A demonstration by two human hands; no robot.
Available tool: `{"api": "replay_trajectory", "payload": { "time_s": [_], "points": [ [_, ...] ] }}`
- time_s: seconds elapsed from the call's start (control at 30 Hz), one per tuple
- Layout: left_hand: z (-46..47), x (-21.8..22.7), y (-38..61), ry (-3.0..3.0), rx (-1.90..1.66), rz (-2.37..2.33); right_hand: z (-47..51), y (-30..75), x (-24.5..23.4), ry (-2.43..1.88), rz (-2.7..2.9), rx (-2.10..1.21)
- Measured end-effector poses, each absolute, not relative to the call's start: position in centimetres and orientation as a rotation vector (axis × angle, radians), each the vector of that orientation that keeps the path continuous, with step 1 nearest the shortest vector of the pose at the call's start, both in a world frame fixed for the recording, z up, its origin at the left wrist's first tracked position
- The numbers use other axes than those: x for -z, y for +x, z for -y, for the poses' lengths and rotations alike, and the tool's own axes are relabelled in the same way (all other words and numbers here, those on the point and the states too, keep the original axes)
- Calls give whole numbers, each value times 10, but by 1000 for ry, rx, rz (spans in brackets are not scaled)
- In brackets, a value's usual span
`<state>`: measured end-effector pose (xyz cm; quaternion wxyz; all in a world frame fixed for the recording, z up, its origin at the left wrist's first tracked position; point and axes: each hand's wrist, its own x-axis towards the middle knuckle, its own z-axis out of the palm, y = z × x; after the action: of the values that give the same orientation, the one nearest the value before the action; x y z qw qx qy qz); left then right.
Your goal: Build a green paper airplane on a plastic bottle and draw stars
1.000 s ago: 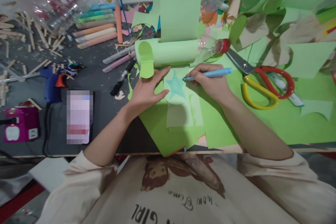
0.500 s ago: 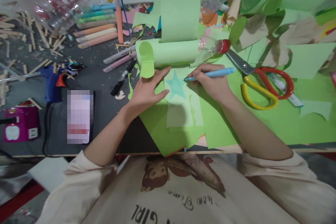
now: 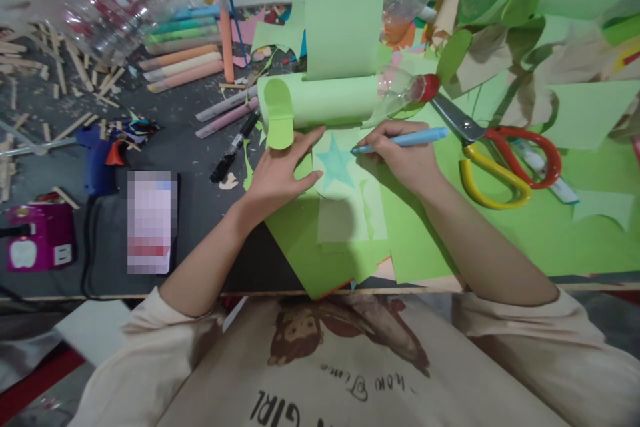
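A light blue marker (image 3: 417, 138) is gripped in my right hand (image 3: 403, 153). Its tip rests at the right point of a blue-green star (image 3: 334, 163) coloured on a pale green piece of paper (image 3: 320, 147). My left hand (image 3: 283, 173) lies flat at the left of that paper, fingers and thumb spread, fingertips at its edge. Just beyond both hands lies a bottle wrapped in pale green paper (image 3: 335, 100), with a red cap (image 3: 426, 89) and a bright green rounded strip (image 3: 280, 113) on its left end, partly over my left hand.
Scissors (image 3: 495, 147) with red and yellow handles lie right of my right hand. Green paper sheets (image 3: 430, 247) cover the table's front. To the left are a phone (image 3: 153, 223), a blue glue gun (image 3: 97, 160), a black marker (image 3: 235, 147) and several coloured markers (image 3: 185, 70).
Both hands and the marker stay almost in place, the tip still at the star's right point. The whole view has shifted very slightly.
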<state>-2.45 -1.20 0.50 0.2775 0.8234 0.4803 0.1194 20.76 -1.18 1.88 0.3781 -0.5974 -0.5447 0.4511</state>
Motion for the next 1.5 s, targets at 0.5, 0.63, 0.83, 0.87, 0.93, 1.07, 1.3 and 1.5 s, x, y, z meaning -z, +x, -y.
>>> {"api": "replay_trajectory", "payload": {
  "time_s": [0.5, 0.63, 0.83, 0.87, 0.93, 1.07, 1.3, 1.5],
  "points": [
    [12, -5, -24, 2206, -303, -1299, 12, 206, -20, -1507, 1348, -1125],
    [12, -6, -24, 2201, -300, -1288, 13, 206, -20, -1521, 1434, -1126],
    [12, -5, -26, 2202, -322, -1285, 13, 206, -20, -1546, 1305, -1099],
    [12, -5, -25, 2202, -322, -1281, 13, 206, -20, -1546, 1313, -1101],
    [12, -5, -25, 2199, -316, -1276, 13, 206, -19, -1540, 1357, -1103],
    [12, -7, -24, 2192, -283, -1298, 15, 207, -17, -1524, 1427, -1103],
    [12, -5, -24, 2199, -317, -1290, 15, 205, -21, -1602, 1276, -1067],
    [12, -5, -25, 2198, -320, -1286, 16, 206, -21, -1563, 1380, -1090]
  ]
}}
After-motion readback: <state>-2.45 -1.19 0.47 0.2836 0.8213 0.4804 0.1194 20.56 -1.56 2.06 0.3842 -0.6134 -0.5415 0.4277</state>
